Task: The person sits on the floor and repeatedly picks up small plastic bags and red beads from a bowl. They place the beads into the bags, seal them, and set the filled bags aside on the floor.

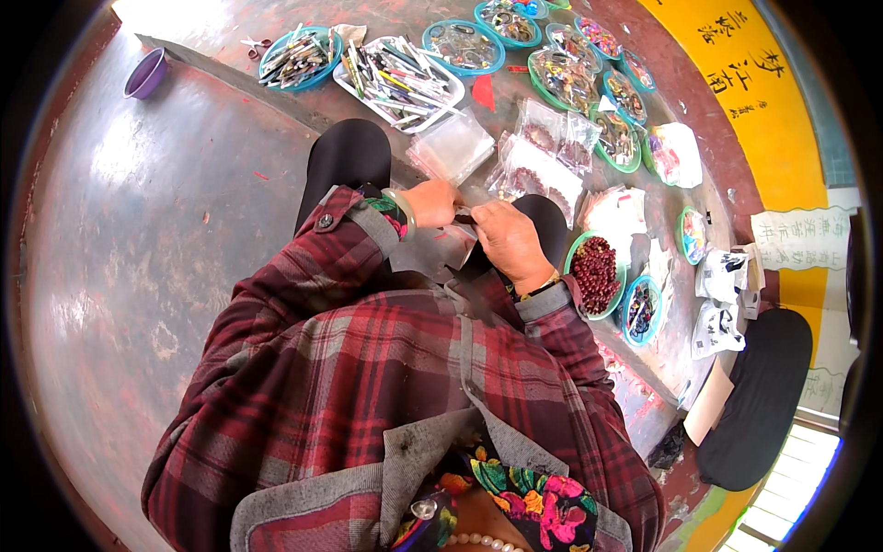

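Note:
My left hand (pixel 430 202) and my right hand (pixel 511 241) are close together above my lap, fingers closed. Between their fingertips shows a small dark item (pixel 464 219), too small and too covered to name. Just beyond the hands lies a stack of clear plastic bags (pixel 452 147). To their right are clear packets holding dark red bead strings (pixel 541 181). A green-rimmed basin of dark red beads (pixel 596 276) stands right of my right hand, beside a small blue basin with dark pieces (pixel 641 310).
A white tray of pens (pixel 401 85) and a blue basin of pens (pixel 299 58) stand ahead, with scissors (pixel 255 46) nearby. Several basins of small parts (pixel 564 78) fill the far right. A purple bowl (pixel 145 74) is far left; a black stool (pixel 756 400) stands right.

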A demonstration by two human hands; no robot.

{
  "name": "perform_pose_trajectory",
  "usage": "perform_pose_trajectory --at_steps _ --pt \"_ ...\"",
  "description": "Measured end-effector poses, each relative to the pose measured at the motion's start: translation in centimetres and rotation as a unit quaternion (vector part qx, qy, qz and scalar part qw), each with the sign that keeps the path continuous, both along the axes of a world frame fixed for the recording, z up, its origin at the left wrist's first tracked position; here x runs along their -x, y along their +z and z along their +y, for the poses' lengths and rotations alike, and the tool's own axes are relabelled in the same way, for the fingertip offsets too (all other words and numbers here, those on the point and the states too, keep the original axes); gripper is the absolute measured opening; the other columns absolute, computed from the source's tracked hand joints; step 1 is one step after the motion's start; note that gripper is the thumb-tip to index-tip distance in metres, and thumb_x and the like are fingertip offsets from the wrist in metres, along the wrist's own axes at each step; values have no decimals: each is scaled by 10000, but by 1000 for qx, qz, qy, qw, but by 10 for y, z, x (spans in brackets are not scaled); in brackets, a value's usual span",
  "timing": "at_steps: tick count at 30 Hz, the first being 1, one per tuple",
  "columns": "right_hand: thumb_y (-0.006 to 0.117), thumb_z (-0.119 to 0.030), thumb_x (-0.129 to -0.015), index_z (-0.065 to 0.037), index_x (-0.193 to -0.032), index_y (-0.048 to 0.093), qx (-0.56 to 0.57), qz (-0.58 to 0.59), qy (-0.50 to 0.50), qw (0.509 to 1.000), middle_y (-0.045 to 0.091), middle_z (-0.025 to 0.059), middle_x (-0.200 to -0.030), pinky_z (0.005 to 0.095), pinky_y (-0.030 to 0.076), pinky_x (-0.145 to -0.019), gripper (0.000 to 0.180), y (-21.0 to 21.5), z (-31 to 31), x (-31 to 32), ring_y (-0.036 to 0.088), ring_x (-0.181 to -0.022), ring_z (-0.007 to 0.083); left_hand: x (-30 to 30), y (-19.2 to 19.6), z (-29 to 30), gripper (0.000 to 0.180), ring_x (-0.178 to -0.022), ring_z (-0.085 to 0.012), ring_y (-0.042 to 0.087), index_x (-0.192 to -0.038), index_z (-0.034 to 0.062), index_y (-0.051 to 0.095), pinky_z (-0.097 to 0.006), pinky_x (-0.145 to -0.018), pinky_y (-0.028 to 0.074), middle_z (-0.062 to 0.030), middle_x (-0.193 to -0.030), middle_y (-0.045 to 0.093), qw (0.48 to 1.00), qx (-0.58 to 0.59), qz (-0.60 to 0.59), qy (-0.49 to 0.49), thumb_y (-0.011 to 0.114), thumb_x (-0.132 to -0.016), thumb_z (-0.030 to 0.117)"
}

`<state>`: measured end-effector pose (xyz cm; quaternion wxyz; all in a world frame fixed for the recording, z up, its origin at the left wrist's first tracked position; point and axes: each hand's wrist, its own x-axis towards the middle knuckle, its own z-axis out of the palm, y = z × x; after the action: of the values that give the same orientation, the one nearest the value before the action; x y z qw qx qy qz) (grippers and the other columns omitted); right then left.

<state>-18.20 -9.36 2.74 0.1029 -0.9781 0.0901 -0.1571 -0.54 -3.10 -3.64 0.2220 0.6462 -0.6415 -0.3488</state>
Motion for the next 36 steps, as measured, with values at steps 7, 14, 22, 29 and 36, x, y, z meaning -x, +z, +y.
perform_pose_trajectory --at_steps 7,14,22,29,36 --pt "553 -42 -743 -55 -778 544 -30 -6 20 999 549 93 -791 382 469 -677 39 -14 0 -7 556 -787 281 -2 6 0 267 -745 -339 638 -934 -2 651 -409 -663 500 -216 -836 642 993 -29 114 -11 498 -786 159" --pt "626 -62 -766 -25 -1028 616 -273 -122 -135 945 618 135 -985 302 475 -789 264 2 -12 6 610 -881 239 -10 44 7 275 -760 -209 653 -1040 -67 573 -300 -588 550 -144 -963 635 935 -147 317 65 454 -872 114" --pt "750 -163 -715 3 -1277 435 -653 -125 -94 741 508 98 -1233 307 359 -970 666 -5 -24 24 469 -1140 197 -31 44 14 251 -802 -149 628 -1071 -1 587 -249 -538 510 -108 -965 644 815 -102 566 73 502 -881 139" --pt "693 -36 -695 8 -1149 556 -655 17 -104 748 618 35 -988 252 431 -828 477 -11 -6 14 559 -913 116 -32 65 17 253 -739 -121 612 -1106 -19 559 -190 -508 461 -106 -1046 632 703 -67 690 157 490 -893 98" --pt "608 -8 -781 9 -1084 604 -716 -37 -135 683 644 31 -936 250 460 -753 303 -18 -4 8 584 -819 112 -42 46 15 362 -717 -88 554 -1114 -1 554 -185 -544 401 -60 -987 628 722 2 685 100 504 -912 295"
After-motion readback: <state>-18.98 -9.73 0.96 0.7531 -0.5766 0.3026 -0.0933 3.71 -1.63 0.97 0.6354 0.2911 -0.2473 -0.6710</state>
